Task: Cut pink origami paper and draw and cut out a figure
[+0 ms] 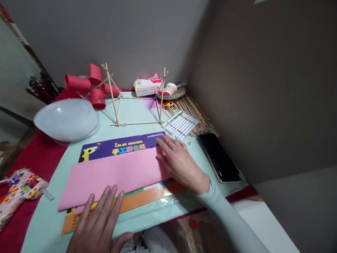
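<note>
Seen from above, looking down at a pale green tabletop [52,210] with red cloth at its left edge. At the middle, a folded pink sheet of paper [114,173], lying flat across a pack of coloured paper [120,147] with a purple header strip and an orange lower edge.

Left hand [98,232] at the near edge, palm down, fingers spread and flat, fingertips pressing the lower edge of the pink sheet; grip apart, clamped on nothing. Right hand [179,162] in a pale long sleeve, palm down on the sheet's right end, fingers stretched toward the purple strip; grip likewise apart, only pressing.

Behind the pack, a frame of thin wooden sticks [137,102] standing upright, with red paper rolls [92,85] fixed at its left side. Left of that, a white bowl [66,119] turned upside down. Right of the frame, a row of marker pens [181,124] lying side by side, just beyond the right hand's fingertips. Behind them, a bundle of loose sticks [197,113], a tissue pack [147,85] and a small cup [170,89]. A dark phone [220,156] lying flat near the right edge. At far left, a patterned cloth pouch [11,198] on the red cloth.
</note>
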Motion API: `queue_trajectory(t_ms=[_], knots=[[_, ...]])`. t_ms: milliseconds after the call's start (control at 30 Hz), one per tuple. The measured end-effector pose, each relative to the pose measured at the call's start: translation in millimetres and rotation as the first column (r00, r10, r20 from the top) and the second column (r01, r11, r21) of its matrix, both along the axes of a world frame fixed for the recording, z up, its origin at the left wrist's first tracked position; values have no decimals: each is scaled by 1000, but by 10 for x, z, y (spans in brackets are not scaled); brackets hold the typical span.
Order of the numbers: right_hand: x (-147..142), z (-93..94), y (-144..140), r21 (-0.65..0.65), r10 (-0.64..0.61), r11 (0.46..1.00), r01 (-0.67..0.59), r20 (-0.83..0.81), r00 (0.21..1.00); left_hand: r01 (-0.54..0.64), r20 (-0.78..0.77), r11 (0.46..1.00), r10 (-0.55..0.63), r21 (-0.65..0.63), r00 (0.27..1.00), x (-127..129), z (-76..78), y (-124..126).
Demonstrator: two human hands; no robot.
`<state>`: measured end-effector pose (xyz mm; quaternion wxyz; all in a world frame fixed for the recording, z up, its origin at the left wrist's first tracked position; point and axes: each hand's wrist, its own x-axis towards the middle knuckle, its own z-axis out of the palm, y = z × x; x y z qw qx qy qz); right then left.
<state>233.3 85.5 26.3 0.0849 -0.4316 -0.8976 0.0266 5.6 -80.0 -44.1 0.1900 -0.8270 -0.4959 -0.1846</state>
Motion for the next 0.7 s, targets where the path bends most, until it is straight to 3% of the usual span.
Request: queue_trajectory(t_ms=[200, 367, 533, 700], knots=[[20, 0, 257, -36, -31, 999, 32, 38, 999, -147, 87, 989, 149, -30, 985, 67, 336, 135], [62, -56, 272, -106, -12, 994, 5, -61, 998, -315, 22, 916, 331, -250, 943, 106, 543, 680], [100, -65, 320, -217, 24, 972, -87, -276, 961, -171, 133, 904, 240, -393, 962, 216, 563, 1228], [124, -116, 305, -308, -39, 937, -164, -559, 829, -18, 266, 895, 152, -446, 952, 204, 548, 1450]])
